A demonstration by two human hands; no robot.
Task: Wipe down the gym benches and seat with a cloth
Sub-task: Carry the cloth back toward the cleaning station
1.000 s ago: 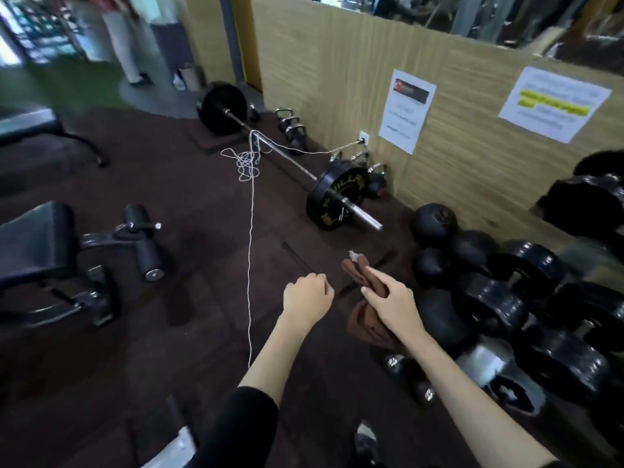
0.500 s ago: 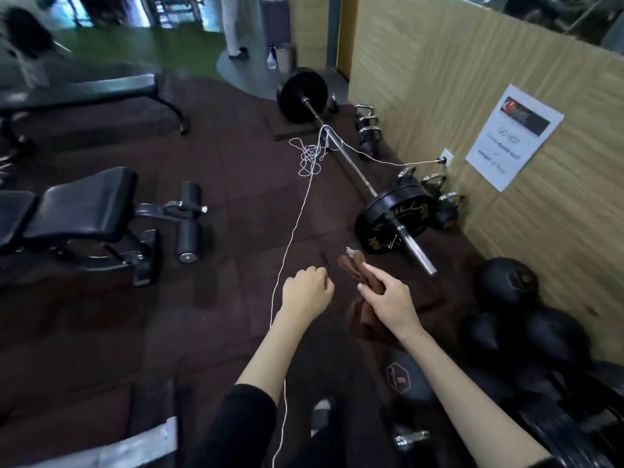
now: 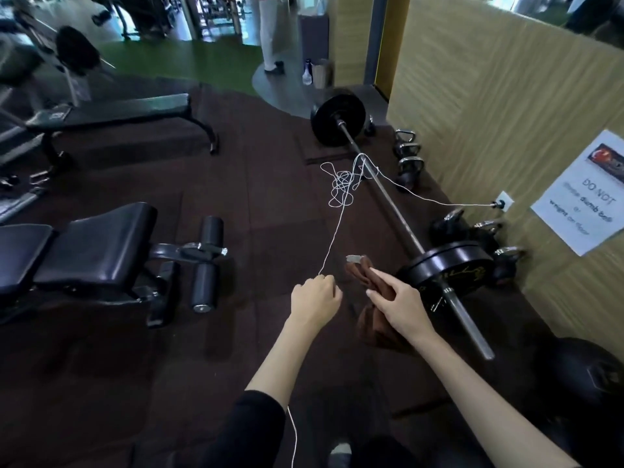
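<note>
My right hand point(image 3: 396, 302) holds a folded brown cloth point(image 3: 359, 276) in front of me; the cloth hangs down past my wrist. My left hand point(image 3: 315, 300) is a closed fist beside it, and a thin white cord point(image 3: 332, 238) passes behind it. A black adjustable bench point(image 3: 84, 255) with padded seat and foam leg rollers stands to the left on the dark floor. A flat black bench point(image 3: 111, 113) stands farther back on the left.
A loaded barbell point(image 3: 388, 201) lies along the wooden wall on the right, with kettlebells point(image 3: 407, 160) and a black medicine ball point(image 3: 587, 373) beside it. The white cord is tangled over the bar and runs to a wall socket point(image 3: 503, 202). A person's legs point(image 3: 270, 35) stand far back.
The view has swung left and forward: the dumbbell rack on the right has left the frame and both benches have come into view. My hands keep the same pose with the cloth.
</note>
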